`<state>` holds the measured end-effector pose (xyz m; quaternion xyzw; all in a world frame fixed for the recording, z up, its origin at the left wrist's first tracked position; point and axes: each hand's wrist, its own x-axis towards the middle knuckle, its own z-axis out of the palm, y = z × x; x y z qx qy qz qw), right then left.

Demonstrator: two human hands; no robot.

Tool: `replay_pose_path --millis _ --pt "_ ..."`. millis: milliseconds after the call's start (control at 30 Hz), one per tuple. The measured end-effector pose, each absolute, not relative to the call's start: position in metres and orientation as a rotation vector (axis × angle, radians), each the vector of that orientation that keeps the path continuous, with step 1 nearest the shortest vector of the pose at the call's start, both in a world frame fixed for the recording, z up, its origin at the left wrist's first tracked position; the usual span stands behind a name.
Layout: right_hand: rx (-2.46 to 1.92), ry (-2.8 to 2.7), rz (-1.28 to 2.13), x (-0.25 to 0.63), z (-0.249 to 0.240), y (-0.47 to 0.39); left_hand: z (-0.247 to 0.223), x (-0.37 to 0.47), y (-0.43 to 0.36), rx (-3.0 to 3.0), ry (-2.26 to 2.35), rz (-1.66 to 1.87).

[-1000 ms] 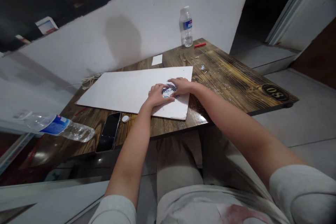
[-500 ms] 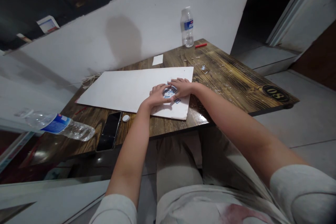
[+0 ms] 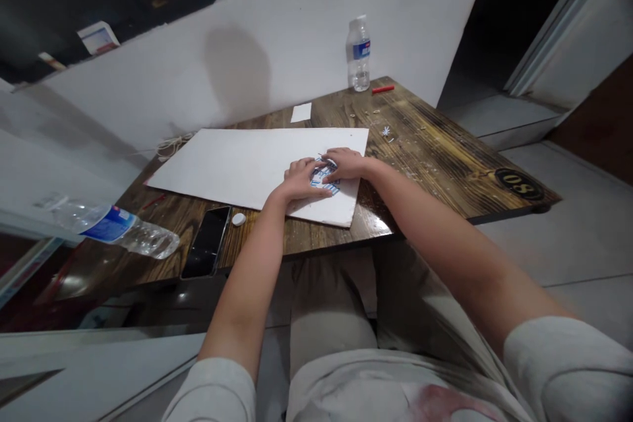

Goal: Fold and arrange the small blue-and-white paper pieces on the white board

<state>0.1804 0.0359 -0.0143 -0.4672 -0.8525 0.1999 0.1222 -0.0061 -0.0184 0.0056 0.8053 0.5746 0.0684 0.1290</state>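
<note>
A large white board lies flat on the wooden table. Near its right end sits a cluster of small white-and-blue pieces, too small for me to tell their kind. My left hand rests on the board at the left and near side of the cluster, fingers stretched and apart. From the right, my right hand curves over the far side of the pieces, its thumb apart from the fingers. Both hands touch the pieces or lie right beside them, and partly cover them. Neither hand lifts anything.
Left of the board lie a plastic water bottle, a phone and a white cap. Behind are a paper scrap, an upright bottle and a red stick-like object. A small star-shaped bit lies right of the board.
My hands stay around the cluster with slight finger shifts. More blue-lined pieces show beside my left thumb, and their arrangement looks changed. The camera view has shifted slightly.
</note>
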Motion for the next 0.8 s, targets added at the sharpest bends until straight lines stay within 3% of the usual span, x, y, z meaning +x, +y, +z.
replay_pose_path --millis 633,800 --pt "-1.222 -2.673 0.565 0.197 -0.013 0.041 0.002 -0.011 -0.018 2.314 1.558 0.277" --pt "-1.269 -2.628 0.491 0.197 -0.017 0.038 -0.002 -0.012 -0.014 2.277 1.573 0.443"
